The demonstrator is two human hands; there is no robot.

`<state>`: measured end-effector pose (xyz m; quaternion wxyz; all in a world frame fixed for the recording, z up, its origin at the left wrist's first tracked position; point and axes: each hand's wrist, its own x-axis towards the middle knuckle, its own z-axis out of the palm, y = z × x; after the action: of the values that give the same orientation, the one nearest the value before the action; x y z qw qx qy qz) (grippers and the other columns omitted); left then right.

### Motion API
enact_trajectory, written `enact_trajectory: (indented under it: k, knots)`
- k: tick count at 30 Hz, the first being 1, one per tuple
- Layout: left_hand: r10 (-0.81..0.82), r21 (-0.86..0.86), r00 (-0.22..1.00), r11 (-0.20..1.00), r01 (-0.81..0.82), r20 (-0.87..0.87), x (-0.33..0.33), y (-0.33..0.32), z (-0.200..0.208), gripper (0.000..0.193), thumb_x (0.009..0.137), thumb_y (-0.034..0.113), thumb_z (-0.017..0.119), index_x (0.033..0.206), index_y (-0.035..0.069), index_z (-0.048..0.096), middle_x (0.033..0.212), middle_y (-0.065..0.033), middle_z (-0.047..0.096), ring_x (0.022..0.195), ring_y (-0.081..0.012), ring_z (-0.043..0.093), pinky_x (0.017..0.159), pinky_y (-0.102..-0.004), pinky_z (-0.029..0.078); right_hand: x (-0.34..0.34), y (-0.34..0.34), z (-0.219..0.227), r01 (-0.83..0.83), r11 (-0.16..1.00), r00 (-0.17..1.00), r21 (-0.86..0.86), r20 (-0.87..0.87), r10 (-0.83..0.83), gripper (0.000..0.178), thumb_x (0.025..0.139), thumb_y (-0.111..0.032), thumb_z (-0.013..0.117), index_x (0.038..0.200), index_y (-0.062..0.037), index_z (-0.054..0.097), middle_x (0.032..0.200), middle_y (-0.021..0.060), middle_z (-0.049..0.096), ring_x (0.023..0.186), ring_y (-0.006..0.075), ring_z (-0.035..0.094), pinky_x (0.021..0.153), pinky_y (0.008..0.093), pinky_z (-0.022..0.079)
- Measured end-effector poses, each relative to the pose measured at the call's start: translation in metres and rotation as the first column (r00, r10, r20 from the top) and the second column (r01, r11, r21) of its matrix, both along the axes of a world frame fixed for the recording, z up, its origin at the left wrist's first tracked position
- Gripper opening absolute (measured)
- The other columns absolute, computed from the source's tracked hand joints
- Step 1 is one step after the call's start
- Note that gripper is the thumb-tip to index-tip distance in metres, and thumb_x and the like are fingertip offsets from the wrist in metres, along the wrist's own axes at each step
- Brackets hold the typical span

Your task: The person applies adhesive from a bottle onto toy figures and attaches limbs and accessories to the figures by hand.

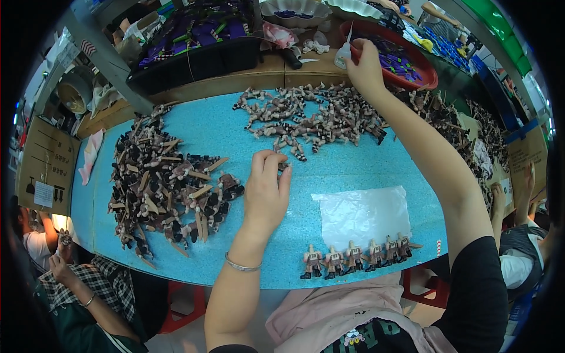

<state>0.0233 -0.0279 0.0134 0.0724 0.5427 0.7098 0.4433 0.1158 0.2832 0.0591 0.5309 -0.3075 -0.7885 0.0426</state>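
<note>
At the left, a cardboard box stands near a pink cloth and fan.

Figurine pile: left on table | figurine row: near right | basin: behind

Short-sleeved black shirt with green lettering, pale pink apron, slim silver bangle.

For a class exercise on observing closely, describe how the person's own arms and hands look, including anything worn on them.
The left hand and right hand are bare, without gloves, and both forearms are uncovered. A plain, narrow silver bangle circles the left wrist; none shows on the right. The right upper arm wears a loose black short sleeve.
</note>
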Motion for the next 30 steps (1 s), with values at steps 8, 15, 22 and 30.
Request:
enact_trajectory:
  k: [8, 15, 22, 30]
  knots:
    - [0.019, 0.016, 1.000, 1.000, -0.019, -0.016, -0.002, -0.004, -0.001, 0.019, 0.090, 0.011, 0.056, 0.105, 0.000, 0.053, 0.110, -0.0141, 0.050, 0.083, -0.0309, 0.060, 0.071, -0.0396, 0.050, 0.043, -0.128, 0.000, -0.552, 0.833, 0.649, -0.040, 0.607, 0.459, 0.023, 0.072, 0.002, 0.062, 0.093, -0.0060, 0.062, 0.109, 0.0134, 0.054, 0.105, 0.0304, 0.053, 0.088, 0.0413, 0.042]
    - [-0.018, 0.029, 0.995, 0.999, 0.015, 0.098, -0.001, -0.004, -0.003, 0.020, 0.088, 0.007, 0.057, 0.107, -0.001, 0.053, 0.108, -0.0135, 0.050, 0.078, -0.0262, 0.059, 0.072, -0.0373, 0.050, 0.070, -0.136, -0.004, -0.513, 0.854, 0.531, -0.083, 0.751, 0.392, 0.016, 0.073, 0.002, 0.061, 0.088, -0.0035, 0.060, 0.111, 0.0124, 0.054, 0.110, 0.0306, 0.049, 0.090, 0.0408, 0.041]
    - [-0.256, 0.097, 0.966, 0.963, 0.253, 0.030, 0.007, -0.001, -0.004, 0.031, 0.085, 0.000, 0.056, 0.115, -0.001, 0.051, 0.117, -0.0152, 0.055, 0.104, -0.0250, 0.058, 0.089, -0.0322, 0.047, 0.099, -0.142, 0.006, -0.510, 0.733, 0.528, -0.449, 0.510, 0.679, 0.015, 0.075, 0.008, 0.055, 0.086, -0.0015, 0.058, 0.096, 0.0126, 0.056, 0.094, 0.0314, 0.056, 0.079, 0.0387, 0.046]
    - [-0.109, 0.053, 0.986, 0.993, 0.103, 0.126, 0.005, -0.004, 0.004, 0.018, 0.087, 0.001, 0.053, 0.105, -0.001, 0.055, 0.100, -0.0149, 0.058, 0.079, -0.0252, 0.060, 0.070, -0.0347, 0.049, 0.095, -0.148, 0.002, -0.232, 0.853, 0.693, -0.467, 0.536, 0.482, 0.010, 0.083, -0.003, 0.060, 0.092, -0.0009, 0.057, 0.083, 0.0133, 0.059, 0.079, 0.0308, 0.059, 0.070, 0.0394, 0.047]
